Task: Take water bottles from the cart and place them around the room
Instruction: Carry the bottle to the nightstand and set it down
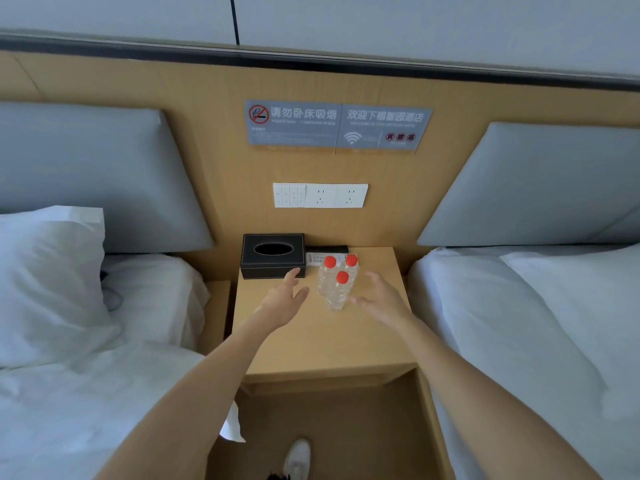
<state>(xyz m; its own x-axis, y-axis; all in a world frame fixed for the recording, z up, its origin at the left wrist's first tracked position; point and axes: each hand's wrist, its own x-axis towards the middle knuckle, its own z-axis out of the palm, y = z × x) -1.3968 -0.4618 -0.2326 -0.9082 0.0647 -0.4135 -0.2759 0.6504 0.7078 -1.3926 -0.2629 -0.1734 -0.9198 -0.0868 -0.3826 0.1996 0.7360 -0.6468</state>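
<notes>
White fabric of a shoe (298, 460) was seen at the bottom edge, on the brown floor (332, 427) between two beds. White bedding covered the left bed (69, 393) and the right bed (519, 323), and a white pillow (48, 278) was laid on the left one. Two bare forearms were stretched forward from the lower corners over the wooden counter (318, 344) that was placed between the beds.

The left hand (282, 301) was held just left of the water bottles (335, 284), and its fingers (293, 274) were spread and straight, with nothing gripped. The right hand (379, 299) was held just right of the bottles, its fingers (360, 301) also opened and loose, with nothing held. Whether the fingertips touched the plastic could not be told.

Three clear bottles with red caps (342, 277) were stood upright and close together near the middle of the counter, toward its back. A black tissue box (273, 255) was set at the back left corner, just beside the bottles. Behind the bottles a white printed card (314, 259) and a dark flat object were partly hidden.

On the wooden wall panel (225, 161) behind, a white switch and socket plate (320, 195) was fixed, and above it two grey signs (337, 128). Grey padded headboards (97, 168) were mounted at both sides.
</notes>
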